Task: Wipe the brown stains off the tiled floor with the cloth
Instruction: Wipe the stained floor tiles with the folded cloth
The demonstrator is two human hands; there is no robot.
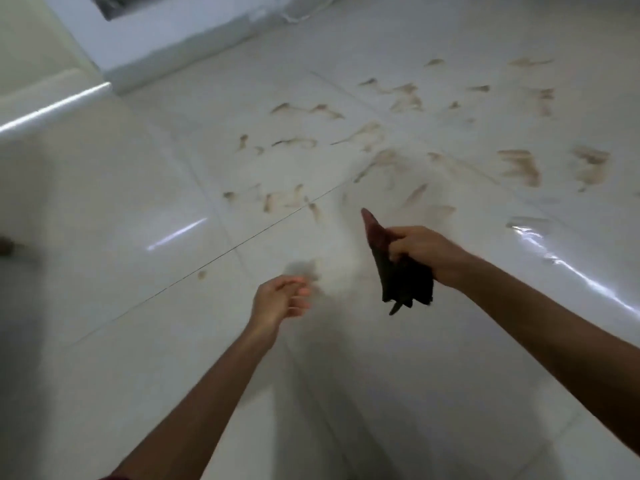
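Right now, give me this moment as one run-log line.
right hand: grips cloth, held above floor | left hand: empty, half open | stains: many, still unwiped | wiping: not in contact

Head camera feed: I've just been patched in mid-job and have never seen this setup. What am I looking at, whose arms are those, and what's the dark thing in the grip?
There is no machine here. A person wears one wide-angle camera on the head, looking forward and down, so the two bare arms reaching in from the bottom are that person's own.

The surface is a glossy pale tiled floor with thin dark grout lines. Brown stains are smeared and streaked across the tiles ahead, mostly in the upper middle and right of the picture.

The right hand has a closed grip on a dark cloth, bunched up, with its ends hanging loose; it seems to be held above the floor, not pressed on it. The left hand holds nothing, fingers loosely curled. The picture is slightly blurred.
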